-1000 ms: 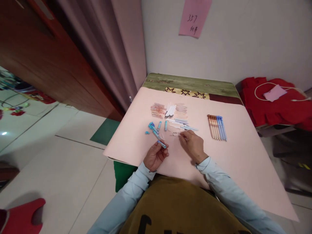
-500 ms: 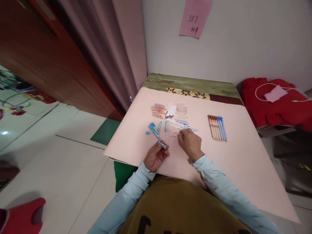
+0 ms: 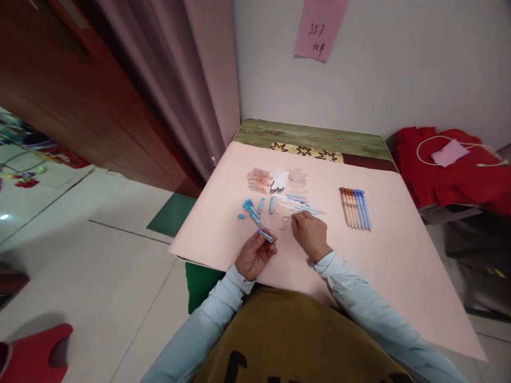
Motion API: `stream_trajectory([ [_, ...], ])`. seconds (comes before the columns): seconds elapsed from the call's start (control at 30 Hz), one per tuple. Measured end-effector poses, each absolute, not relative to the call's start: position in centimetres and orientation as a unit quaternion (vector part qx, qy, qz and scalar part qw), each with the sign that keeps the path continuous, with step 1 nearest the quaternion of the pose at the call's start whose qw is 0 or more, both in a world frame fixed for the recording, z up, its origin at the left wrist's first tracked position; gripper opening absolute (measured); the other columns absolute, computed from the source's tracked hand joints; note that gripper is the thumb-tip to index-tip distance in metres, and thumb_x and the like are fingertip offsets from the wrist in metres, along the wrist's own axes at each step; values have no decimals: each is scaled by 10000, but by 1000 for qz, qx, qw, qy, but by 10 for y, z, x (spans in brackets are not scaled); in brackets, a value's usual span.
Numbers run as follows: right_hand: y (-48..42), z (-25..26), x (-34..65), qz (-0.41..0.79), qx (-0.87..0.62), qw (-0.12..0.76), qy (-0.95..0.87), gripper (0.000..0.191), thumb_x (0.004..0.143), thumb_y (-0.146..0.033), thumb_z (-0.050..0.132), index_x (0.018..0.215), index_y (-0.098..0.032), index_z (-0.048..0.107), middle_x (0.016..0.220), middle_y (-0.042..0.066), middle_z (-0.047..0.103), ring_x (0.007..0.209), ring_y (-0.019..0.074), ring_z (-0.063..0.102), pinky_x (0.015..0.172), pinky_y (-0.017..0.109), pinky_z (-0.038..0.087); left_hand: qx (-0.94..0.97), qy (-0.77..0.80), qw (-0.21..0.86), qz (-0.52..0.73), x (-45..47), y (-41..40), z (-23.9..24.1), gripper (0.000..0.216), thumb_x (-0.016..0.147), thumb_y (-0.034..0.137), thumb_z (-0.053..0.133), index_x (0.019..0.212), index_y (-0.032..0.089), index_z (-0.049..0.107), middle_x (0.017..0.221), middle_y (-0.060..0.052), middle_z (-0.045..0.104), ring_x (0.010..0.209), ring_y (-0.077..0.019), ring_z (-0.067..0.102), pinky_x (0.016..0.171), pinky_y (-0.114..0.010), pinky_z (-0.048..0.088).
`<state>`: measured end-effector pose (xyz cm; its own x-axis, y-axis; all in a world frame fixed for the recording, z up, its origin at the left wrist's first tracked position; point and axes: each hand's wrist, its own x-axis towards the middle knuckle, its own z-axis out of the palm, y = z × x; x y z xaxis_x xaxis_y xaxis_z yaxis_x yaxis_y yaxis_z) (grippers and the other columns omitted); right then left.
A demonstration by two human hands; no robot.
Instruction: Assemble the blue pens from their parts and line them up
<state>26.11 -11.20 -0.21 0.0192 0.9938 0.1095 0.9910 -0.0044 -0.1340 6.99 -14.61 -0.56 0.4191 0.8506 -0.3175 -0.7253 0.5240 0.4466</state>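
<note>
My left hand [image 3: 254, 255] pinches a short blue pen barrel [image 3: 265, 235] near the front of the table. To its right, my right hand [image 3: 310, 234] is closed, fingertips down at the paper beside small clear pen parts [image 3: 284, 218]; anything in its fingers is too small to make out. Beyond the left hand lie blue pen barrels [image 3: 272, 205] and a cluster of blue caps [image 3: 248, 204]. White refills with dark ends [image 3: 279, 181] lie farther back, between reddish patterned barrels [image 3: 258, 180] and pale clear barrels [image 3: 297, 181].
A row of brown-topped and blue-topped pens [image 3: 355, 209] lies on the right of the pale paper [image 3: 383, 282]. Light-blue pen parts [image 3: 309, 209] lie just beyond my right hand. A wall stands behind the table, and a red cloth [image 3: 451, 181] with a cable is at right.
My right hand has shifted very slightly left, and the small clear parts near its fingertips lie a little differently. My left hand keeps the blue barrel in almost the same place.
</note>
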Motion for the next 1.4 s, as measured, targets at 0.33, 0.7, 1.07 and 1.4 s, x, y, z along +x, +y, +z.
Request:
stream_trajectory([
  [0.33,-111,1,261,-26,-711,130,-691,231,937,-283,487,926,-148,674,895,106,689,635,148,587,539,259,225,110,263,832,475,69,-145,-7,229,811,227,732,995,143,626,868,-47,683,662,-86,619,663,-218,552],
  [0.7,-162,58,236,304,-563,398,-657,112,876,-272,587,907,-205,671,742,0,697,600,113,616,581,211,467,121,252,830,483,73,-145,-4,232,804,245,743,968,144,615,853,-35,681,676,-95,619,678,-231,549],
  [1.07,-167,51,226,371,-557,378,-640,130,865,-333,610,934,-226,637,791,12,730,658,149,684,618,249,530,130,252,826,488,74,-147,-4,209,805,217,736,958,135,619,788,-21,666,675,-104,622,671,-224,511],
  [1.4,-167,43,223,371,-582,369,-622,211,837,-413,672,911,-223,620,677,-16,679,568,128,615,545,224,463,118,243,838,474,73,-148,-2,205,792,210,749,920,133,609,811,-23,658,697,-97,612,684,-218,508],
])
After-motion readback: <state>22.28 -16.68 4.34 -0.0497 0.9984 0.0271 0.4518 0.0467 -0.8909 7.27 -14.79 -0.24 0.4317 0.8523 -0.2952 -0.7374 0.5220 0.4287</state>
